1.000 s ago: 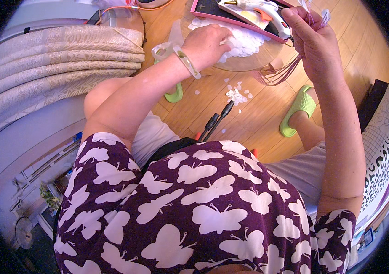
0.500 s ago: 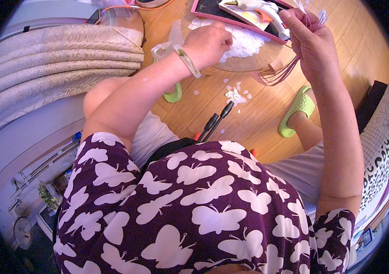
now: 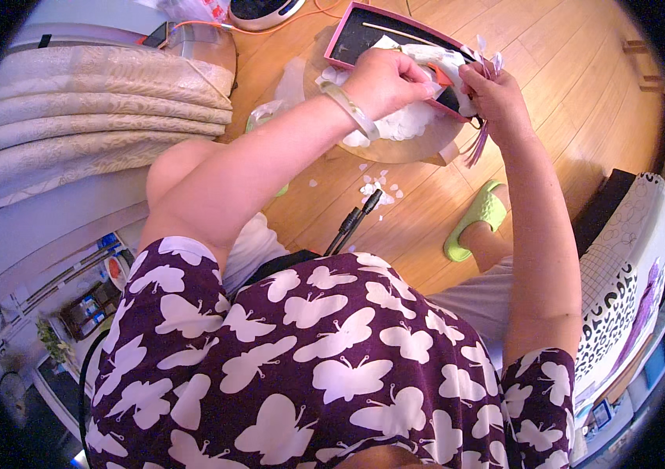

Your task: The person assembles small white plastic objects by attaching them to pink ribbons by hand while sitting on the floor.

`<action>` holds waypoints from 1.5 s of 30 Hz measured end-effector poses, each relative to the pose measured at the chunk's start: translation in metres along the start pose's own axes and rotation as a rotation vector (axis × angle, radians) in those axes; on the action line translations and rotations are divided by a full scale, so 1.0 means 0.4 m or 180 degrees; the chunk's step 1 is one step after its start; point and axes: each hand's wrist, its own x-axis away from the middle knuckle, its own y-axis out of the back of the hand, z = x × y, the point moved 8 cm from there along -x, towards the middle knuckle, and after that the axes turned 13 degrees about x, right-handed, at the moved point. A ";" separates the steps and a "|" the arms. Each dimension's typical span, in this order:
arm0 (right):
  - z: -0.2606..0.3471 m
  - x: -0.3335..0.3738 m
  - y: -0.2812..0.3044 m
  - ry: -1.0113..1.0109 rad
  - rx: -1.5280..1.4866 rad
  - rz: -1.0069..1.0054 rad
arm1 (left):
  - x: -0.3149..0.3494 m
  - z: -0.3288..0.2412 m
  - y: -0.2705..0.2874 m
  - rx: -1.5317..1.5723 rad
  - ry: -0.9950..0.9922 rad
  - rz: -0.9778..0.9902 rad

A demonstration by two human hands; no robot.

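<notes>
Purple strands (image 3: 476, 147) are at two o'clock in the head view, with their loose ends hanging out below the right hand (image 3: 498, 103). That hand is closed tight on them. Small white petals (image 3: 496, 61) poke out of its top, at twelve o'clock from the hand.

Near one o'clock is the left hand (image 3: 386, 84), with a pale bracelet (image 3: 350, 111) on its wrist. Its thumb and finger are pinched on a small pale piece (image 3: 433, 90). The two hands are near each other but do not touch.

Between them is a white glue gun (image 3: 436, 55) with an orange trigger. I cannot tell if the right hand touches its handle. Just past the left hand, at twelve o'clock from it, is a pink box (image 3: 338, 45) with a dark inside and a thin stick (image 3: 401, 33).

Below the left hand, a white petal pile (image 3: 409, 123) lies on a round tabletop (image 3: 404, 152). A few more petals lie on the wood floor (image 3: 559, 117). At three o'clock, one foot wears a green slipper (image 3: 487, 209).
</notes>
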 end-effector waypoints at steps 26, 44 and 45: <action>-0.010 -0.034 0.009 0.0201 0.0631 -0.0132 | 0.046 0.040 -0.144 0.1485 0.0090 -0.0165; -0.001 -0.028 0.007 0.0185 0.0588 -0.0236 | 0.058 0.020 -0.161 0.1410 -0.0089 -0.0149; 0.000 -0.027 0.007 0.0185 0.0589 -0.0238 | 0.058 0.019 -0.164 0.1473 -0.0094 -0.0122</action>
